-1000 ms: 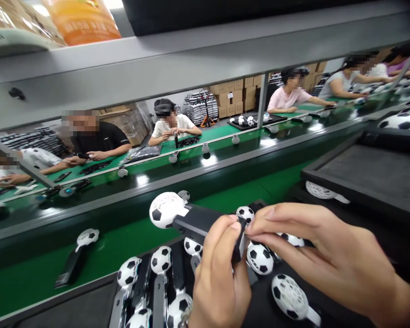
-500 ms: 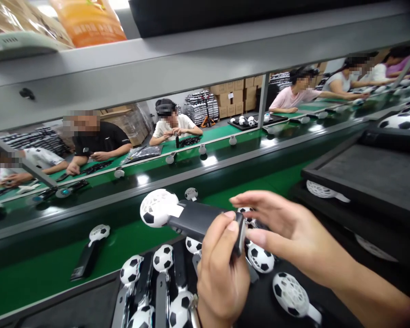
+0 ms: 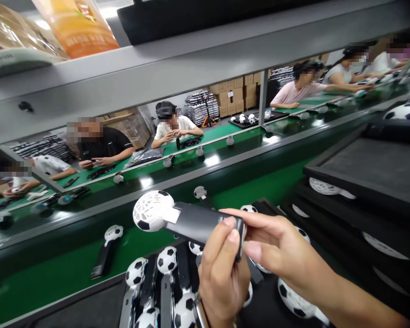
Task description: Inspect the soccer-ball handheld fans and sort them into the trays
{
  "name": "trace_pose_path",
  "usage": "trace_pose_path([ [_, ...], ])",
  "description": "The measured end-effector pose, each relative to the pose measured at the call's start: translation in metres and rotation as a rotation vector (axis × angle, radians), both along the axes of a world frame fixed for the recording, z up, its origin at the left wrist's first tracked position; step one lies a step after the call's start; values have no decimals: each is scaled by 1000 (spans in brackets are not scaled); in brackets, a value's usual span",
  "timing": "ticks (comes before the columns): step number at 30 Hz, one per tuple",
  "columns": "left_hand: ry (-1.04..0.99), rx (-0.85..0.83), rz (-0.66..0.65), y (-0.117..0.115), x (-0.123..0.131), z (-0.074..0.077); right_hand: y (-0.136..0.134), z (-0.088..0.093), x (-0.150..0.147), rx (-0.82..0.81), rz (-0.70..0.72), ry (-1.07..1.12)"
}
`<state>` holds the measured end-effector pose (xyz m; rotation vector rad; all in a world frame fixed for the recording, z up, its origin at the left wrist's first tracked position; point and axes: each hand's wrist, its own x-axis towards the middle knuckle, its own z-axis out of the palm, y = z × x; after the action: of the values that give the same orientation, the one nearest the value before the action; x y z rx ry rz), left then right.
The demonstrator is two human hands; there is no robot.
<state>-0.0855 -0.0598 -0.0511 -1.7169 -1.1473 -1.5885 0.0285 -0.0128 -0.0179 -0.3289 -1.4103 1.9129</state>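
My left hand grips the end of a black handle from below, thumb on top. The handle belongs to a handheld fan with a white lattice head printed like a football. My right hand reaches in from the right, its index finger and thumb pinching the same end of the handle. Under my hands lie several similar fans on a black tray, partly hidden by my fingers. A bracelet shows on my left wrist.
A green conveyor belt runs behind the tray and carries a loose fan. A grey shelf beam crosses overhead. Stacked black trays stand at right. Several co-workers sit beyond the belt.
My right hand has closed from spread fingers onto the handle's end. The fan now lies more level, its head further left. The whole view has tilted slightly.
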Motion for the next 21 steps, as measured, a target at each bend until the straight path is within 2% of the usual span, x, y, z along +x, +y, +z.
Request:
trace_pose_path([
  [10,-27,30,1,1,-3,-7,-2,0,0,109,-112,-33],
  [16,29,28,30,2,-2,-3,-2,3,-2,188,-162,-48],
  [21,28,38,61,0,0,-4,0,2,-2,146,-155,-63],
])
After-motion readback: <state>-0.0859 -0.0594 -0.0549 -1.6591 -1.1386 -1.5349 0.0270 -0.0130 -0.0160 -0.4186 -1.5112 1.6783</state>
